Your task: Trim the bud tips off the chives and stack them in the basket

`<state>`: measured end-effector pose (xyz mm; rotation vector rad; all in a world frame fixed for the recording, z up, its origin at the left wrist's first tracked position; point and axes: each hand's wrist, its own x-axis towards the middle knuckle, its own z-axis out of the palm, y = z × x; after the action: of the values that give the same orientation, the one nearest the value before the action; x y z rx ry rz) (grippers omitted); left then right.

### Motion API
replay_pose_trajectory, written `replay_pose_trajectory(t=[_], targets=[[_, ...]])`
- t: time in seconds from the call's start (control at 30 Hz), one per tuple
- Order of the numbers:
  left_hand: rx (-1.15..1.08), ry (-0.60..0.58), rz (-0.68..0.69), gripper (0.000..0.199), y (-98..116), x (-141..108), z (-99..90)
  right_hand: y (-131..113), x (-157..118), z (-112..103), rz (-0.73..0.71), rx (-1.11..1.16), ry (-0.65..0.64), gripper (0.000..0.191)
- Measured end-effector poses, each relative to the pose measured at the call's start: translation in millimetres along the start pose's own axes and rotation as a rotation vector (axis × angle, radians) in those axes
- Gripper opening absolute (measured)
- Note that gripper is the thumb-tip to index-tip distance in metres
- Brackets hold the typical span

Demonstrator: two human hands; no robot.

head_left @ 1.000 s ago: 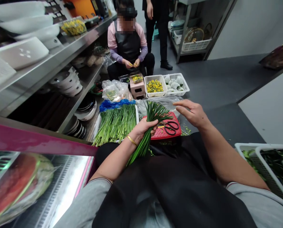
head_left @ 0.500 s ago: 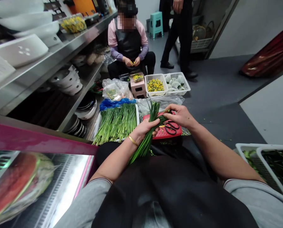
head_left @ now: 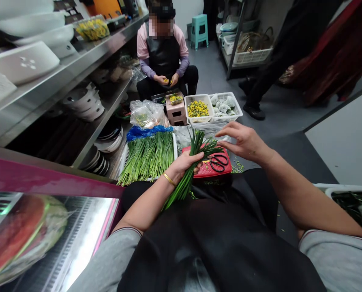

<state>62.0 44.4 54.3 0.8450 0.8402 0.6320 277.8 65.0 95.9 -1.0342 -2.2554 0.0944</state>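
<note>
As the left hand (head_left: 189, 162) clasps slender green stalks (head_left: 187, 181) aslant by a red quilted box's (head_left: 210, 168) left edge, the right hand (head_left: 244, 142), fingers parted, hovers just right of their tips.

My right grip (head_left: 244, 142) has room over the floor (head_left: 290, 150) on its right. On its left, the green bunch (head_left: 197, 144) and scissors (head_left: 217, 162) block me.

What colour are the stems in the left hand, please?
The held stems are green; see the head view.

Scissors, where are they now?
In the head view, right of centre, the scissors lie on the red surface, beside the green bunch in the left hand.
</note>
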Motion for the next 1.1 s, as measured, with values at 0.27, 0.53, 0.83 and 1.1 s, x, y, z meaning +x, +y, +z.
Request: replay_pose_trajectory(t=[0.27,0.53,0.83,1.1], targets=[[0.019,0.001,0.015,0.053,2,-2,2.5,4,5,8,-0.162,-0.167,-0.152,0.018],[0.062,0.028,0.008,0.046,-4,5,0.7,-11,3,5,-0.177,-0.371,-0.246,0.02],[0.063,0.014,0.025,0.041,-7,7,-1.0,3,4,37,0.414,0.475,0.303,0.023],[0.091,0.022,0.008,0.042,-9,13,1.0,-11,7,26,0.325,0.29,0.144,0.033]])
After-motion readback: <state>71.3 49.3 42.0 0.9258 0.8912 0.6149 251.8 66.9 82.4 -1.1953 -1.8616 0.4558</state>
